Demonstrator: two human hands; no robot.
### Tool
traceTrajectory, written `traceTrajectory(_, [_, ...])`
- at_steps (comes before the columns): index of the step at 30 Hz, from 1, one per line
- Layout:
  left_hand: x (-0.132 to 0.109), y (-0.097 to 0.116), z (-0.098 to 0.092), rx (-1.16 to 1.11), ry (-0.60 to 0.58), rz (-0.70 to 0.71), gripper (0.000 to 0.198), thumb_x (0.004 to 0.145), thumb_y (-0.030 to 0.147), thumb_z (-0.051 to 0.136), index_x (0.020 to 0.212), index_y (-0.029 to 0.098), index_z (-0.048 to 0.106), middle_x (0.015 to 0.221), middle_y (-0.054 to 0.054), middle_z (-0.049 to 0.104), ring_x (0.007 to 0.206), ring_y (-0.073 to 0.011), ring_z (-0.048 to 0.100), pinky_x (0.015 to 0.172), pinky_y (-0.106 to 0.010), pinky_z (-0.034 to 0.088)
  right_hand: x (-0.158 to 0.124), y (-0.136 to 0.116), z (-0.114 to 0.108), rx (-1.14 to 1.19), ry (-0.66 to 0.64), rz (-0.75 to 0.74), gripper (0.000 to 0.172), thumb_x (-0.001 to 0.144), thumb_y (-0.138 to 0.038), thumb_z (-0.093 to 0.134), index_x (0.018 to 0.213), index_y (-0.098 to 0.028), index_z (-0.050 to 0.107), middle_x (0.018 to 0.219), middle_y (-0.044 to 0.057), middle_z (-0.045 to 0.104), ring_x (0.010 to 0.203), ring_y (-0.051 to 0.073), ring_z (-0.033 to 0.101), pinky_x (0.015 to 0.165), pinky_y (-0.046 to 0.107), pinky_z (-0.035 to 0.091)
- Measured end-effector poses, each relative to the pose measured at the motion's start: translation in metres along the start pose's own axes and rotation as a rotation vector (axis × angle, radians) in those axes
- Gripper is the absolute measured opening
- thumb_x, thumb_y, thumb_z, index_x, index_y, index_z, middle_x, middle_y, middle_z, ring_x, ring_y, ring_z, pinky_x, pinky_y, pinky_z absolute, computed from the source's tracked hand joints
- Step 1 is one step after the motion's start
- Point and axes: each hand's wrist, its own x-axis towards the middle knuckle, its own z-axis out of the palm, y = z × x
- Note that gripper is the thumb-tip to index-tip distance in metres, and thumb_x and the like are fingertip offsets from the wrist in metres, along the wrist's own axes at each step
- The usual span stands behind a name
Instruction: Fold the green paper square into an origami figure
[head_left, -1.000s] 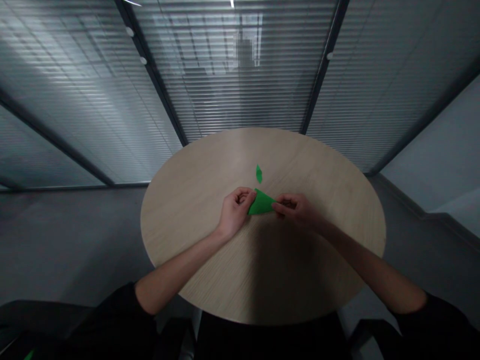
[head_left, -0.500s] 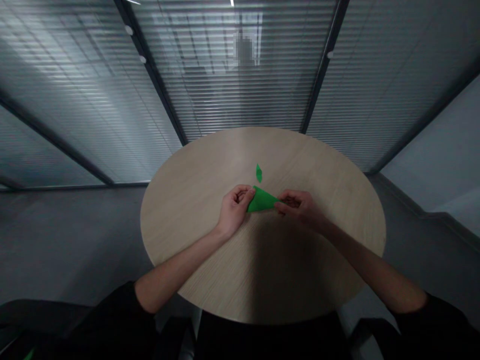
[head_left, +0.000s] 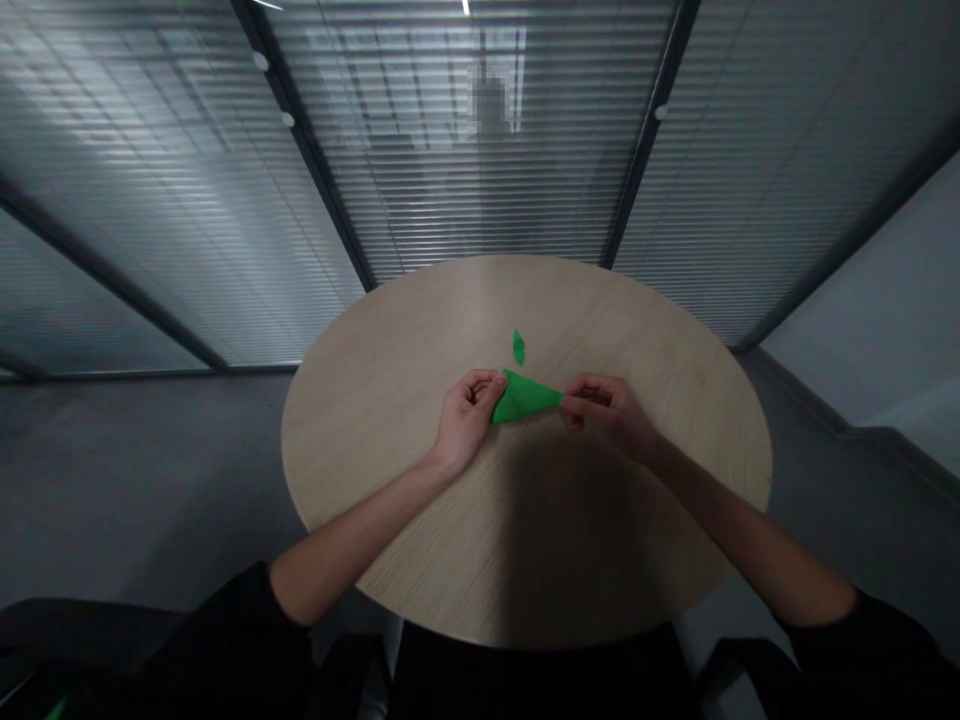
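A folded green paper triangle (head_left: 523,397) is held just above the middle of a round light-wood table (head_left: 390,480). My left hand (head_left: 466,420) pinches its left corner with curled fingers. My right hand (head_left: 609,411) pinches its pointed right tip between thumb and fingertips. A small green paper scrap (head_left: 518,346) lies on the table just beyond the triangle, apart from both hands.
Glass walls with horizontal blinds and dark frames (head_left: 307,160) stand behind the table. Grey floor surrounds it. Dark chair parts (head_left: 360,680) show at the near edge by my body.
My right hand has slid a little to the right along the paper, drawing the triangle's tip out longer. My left hand has stayed in place.
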Motion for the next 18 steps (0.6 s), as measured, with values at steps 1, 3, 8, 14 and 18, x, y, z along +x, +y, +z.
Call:
traceTrajectory(1, [0.001,0.000,-0.001,-0.002,0.004,0.000,0.037,0.080,0.051,0.083,0.085,0.017,0.071,0.074,-0.002,0.069,0.067,-0.0141,0.061,0.060,-0.025,0.047,0.000,0.000,-0.001,0.006,0.006,0.002,0.027,0.077,-0.040,0.079,0.069,-0.020,0.065,0.059,-0.001,0.062,0.054,0.013,0.056,0.054,0.027,0.046])
traceTrajectory(3, [0.002,-0.001,-0.002,-0.005,0.013,0.002,0.037,0.079,0.051,0.083,0.085,0.017,0.070,0.074,-0.002,0.069,0.066,-0.0139,0.060,0.060,-0.025,0.047,0.001,0.001,-0.004,0.022,0.025,-0.004,0.025,0.077,-0.038,0.077,0.066,-0.020,0.064,0.057,-0.001,0.061,0.053,0.013,0.055,0.054,0.027,0.046])
traceTrajectory(8, [0.004,-0.001,-0.006,-0.008,0.029,0.015,0.037,0.080,0.052,0.082,0.085,0.017,0.070,0.073,-0.001,0.067,0.066,-0.0136,0.060,0.060,-0.024,0.046,0.003,0.004,-0.009,0.055,0.075,-0.033,0.024,0.079,-0.034,0.075,0.065,-0.020,0.063,0.056,-0.001,0.059,0.052,0.013,0.054,0.054,0.028,0.045])
traceTrajectory(14, [0.002,0.001,-0.003,0.005,0.005,0.014,0.039,0.079,0.053,0.083,0.085,0.017,0.069,0.073,-0.001,0.067,0.065,-0.0131,0.058,0.060,-0.024,0.045,0.002,0.000,-0.003,0.052,0.067,-0.043,0.028,0.084,-0.045,0.073,0.076,-0.018,0.069,0.063,0.001,0.066,0.055,0.013,0.059,0.056,0.027,0.048])
traceTrajectory(18, [-0.001,0.003,0.001,0.018,-0.020,0.008,0.038,0.078,0.051,0.083,0.085,0.016,0.069,0.073,-0.001,0.068,0.065,-0.0129,0.059,0.061,-0.024,0.046,0.000,0.002,0.004,0.022,-0.076,0.013,0.035,0.081,-0.051,0.079,0.092,-0.018,0.074,0.073,0.003,0.071,0.059,0.013,0.062,0.056,0.025,0.050])
